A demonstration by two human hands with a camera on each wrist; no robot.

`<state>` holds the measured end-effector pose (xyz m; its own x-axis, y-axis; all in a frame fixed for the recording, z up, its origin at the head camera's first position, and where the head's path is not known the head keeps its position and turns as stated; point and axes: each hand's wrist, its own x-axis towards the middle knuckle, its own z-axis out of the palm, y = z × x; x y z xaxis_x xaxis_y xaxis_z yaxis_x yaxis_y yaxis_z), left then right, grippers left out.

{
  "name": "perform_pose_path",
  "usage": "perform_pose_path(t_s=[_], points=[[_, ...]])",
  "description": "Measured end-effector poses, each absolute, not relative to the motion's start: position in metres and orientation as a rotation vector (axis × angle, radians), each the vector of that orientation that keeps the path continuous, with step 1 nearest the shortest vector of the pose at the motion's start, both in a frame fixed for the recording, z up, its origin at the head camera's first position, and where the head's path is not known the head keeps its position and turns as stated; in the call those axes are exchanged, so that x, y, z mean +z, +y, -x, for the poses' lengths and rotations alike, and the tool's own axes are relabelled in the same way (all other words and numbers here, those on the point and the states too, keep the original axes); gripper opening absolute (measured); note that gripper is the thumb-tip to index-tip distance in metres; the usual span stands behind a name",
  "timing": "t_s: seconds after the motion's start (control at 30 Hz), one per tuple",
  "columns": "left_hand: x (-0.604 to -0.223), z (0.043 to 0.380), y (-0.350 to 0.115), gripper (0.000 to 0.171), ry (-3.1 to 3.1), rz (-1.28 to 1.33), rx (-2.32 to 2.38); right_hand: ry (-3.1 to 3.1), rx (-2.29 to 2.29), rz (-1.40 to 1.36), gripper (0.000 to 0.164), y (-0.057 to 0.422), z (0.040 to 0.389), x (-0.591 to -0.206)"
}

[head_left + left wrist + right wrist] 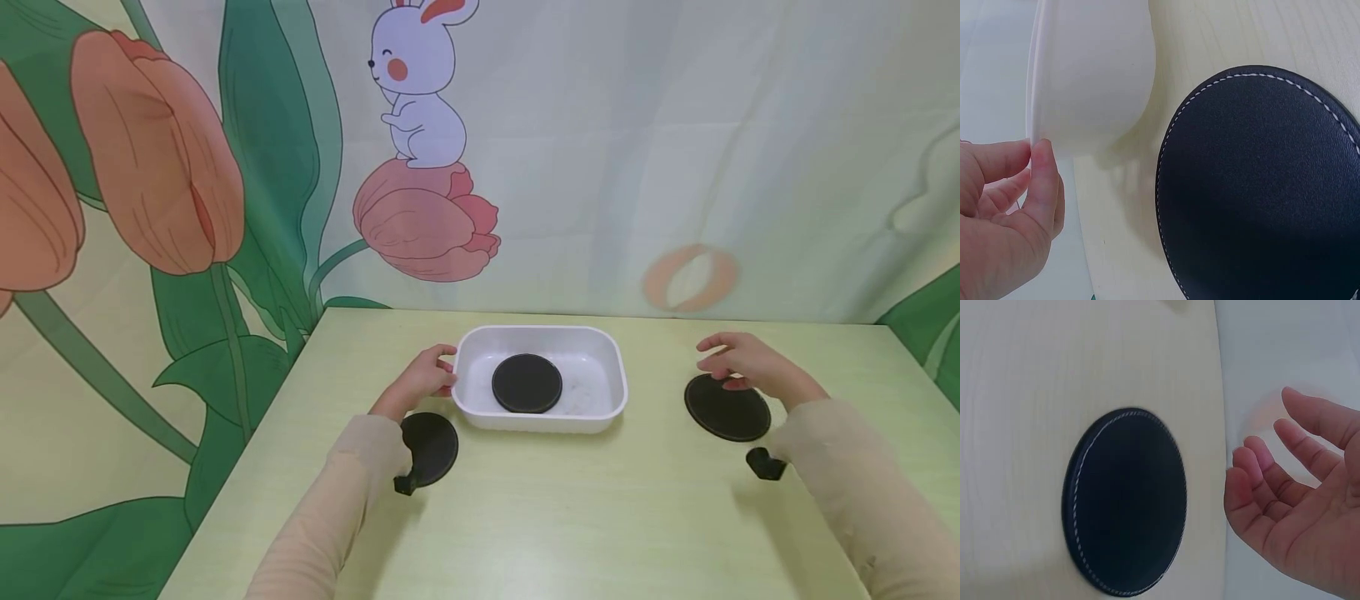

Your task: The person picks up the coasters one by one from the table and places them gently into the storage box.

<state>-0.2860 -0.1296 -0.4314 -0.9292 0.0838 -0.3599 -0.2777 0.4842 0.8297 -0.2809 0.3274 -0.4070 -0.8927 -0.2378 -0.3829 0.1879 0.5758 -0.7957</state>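
Note:
A white rectangular tray point(592, 424) stands near the back of the table, with a round black coaster point(527, 383) lying inside on its left half. My left hand point(422, 382) pinches the tray's left rim between thumb and fingers; the left wrist view shows the grip on the rim point(1034, 75). Under the left wrist lies a second black coaster point(1260, 181), edged with white stitching. My right hand point(746, 364) hovers at the far edge of a third coaster point(727, 408), its fingers loosely bent and holding nothing point(1124, 503).
All of this is on a pale wood-grain table point(555, 517). Behind its back edge hangs a curtain point(585, 167) printed with tulips and a rabbit. Small black wrist cameras sit under both wrists, the right one point(766, 464) near the right coaster.

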Motion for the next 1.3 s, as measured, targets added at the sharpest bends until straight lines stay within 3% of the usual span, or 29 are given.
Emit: perform_pose_path(t_s=[0.77,1.3], points=[[-0.43,0.284,-0.129,0.05,2.399,0.152,1.398,2.434,-1.245,-0.181,0.072,0.376,0.268,-0.437],[-0.434,0.287,-0.131,0.048,2.397,0.121,1.425,2.432,-1.251,-0.202,0.064,0.386,0.265,-0.458]])
